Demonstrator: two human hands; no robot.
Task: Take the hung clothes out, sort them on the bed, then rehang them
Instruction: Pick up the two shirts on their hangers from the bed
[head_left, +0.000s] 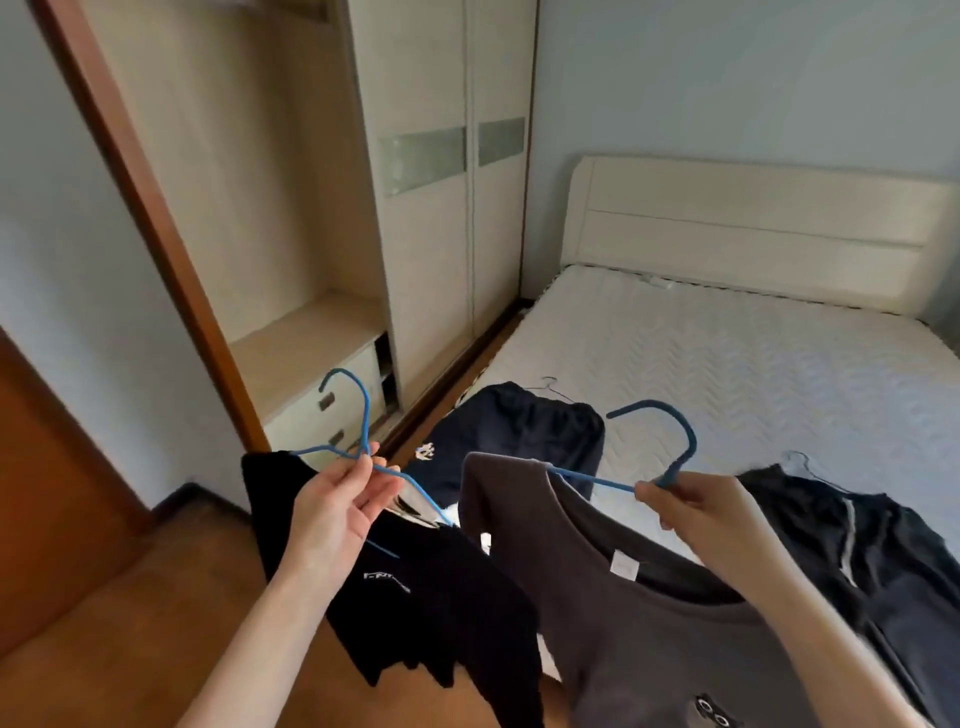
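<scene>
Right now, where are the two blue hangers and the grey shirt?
left-hand blue hanger (367, 421): head view, on its upright stem.
right-hand blue hanger (693, 441): head view, on its hook's curve.
grey shirt (649, 623): head view, on its chest.

Bare bed (779, 395) with two dark garments lying on it.
The white quilted mattress (701, 353) runs out from the cream headboard (753, 228). Well away from the headboard lies a navy garment (519, 431) with a white emblem, its wire hanger (553, 387) hooked toward the headboard. Farther still from the headboard lies a black garment (857, 530) with a pale drawstring, on a second wire hanger (800, 460).
</scene>
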